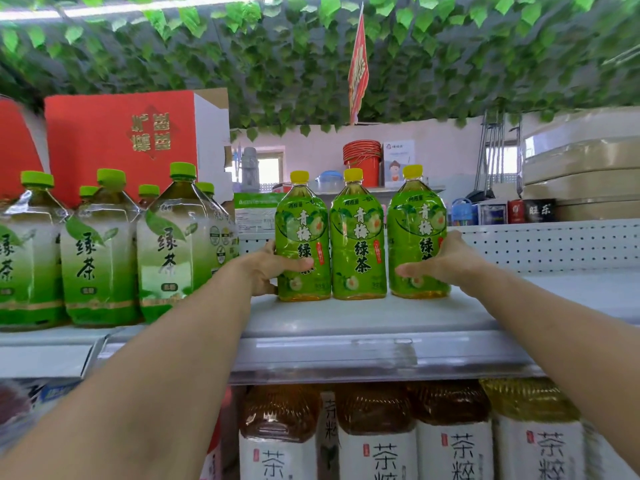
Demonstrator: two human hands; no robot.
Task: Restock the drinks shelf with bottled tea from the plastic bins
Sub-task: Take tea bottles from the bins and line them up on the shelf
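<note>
Three yellow-capped bottles of green plum tea stand side by side on the top shelf [363, 320]. My left hand [273, 268] wraps the lower part of the left bottle [302, 216]. My right hand [440, 261] grips the lower part of the right bottle [415, 216]. Between them the middle bottle [357, 237] stands upright, touching the left one, with a narrow gap to the right one. All three rest on the shelf. No plastic bin is in view.
Several green-capped green tea bottles [166, 244] fill the shelf's left side, with a red carton [121, 143] behind them. Brown tea bottles [377, 434] line the shelf below. A white perforated back panel [554, 244] runs to the right. Leaf garlands [277, 53] hang overhead.
</note>
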